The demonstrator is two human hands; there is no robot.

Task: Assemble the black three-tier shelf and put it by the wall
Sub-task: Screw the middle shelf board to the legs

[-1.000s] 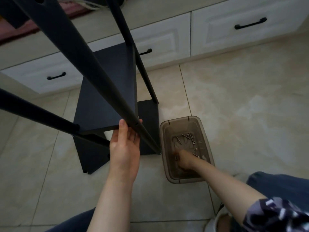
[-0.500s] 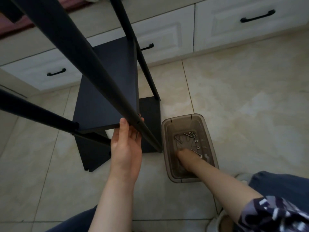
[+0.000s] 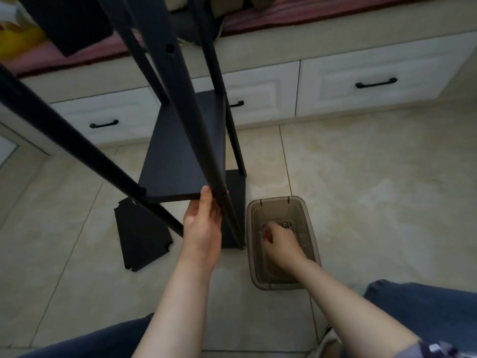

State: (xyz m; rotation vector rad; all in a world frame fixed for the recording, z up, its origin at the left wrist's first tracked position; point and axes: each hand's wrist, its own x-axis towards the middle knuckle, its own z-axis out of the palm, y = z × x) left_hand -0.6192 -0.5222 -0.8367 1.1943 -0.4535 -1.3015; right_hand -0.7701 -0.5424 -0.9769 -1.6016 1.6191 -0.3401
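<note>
The black shelf stands half-built on the tiled floor, its middle board point(image 3: 180, 151) set between slanting black posts point(image 3: 191, 120). My left hand point(image 3: 202, 228) holds the near right post just under that board's front corner, thumb behind the post. A brown see-through box point(image 3: 311, 228) sits on the floor to the right of the shelf, with small metal screws point(image 3: 287, 224) at its far end. My right hand point(image 3: 280, 244) is inside the box, fingers curled and pinching what looks like a screw.
A loose black board point(image 3: 139, 236) lies on the floor under the shelf at the left. White drawers with black handles point(image 3: 361, 83) line the back, under a cushioned bench. My knees in blue denim point(image 3: 426, 306) are at the bottom edge.
My right hand has moved from the near part of the box towards the screws and curled its fingers. My left hand stays on the post. The view has tilted upward.
</note>
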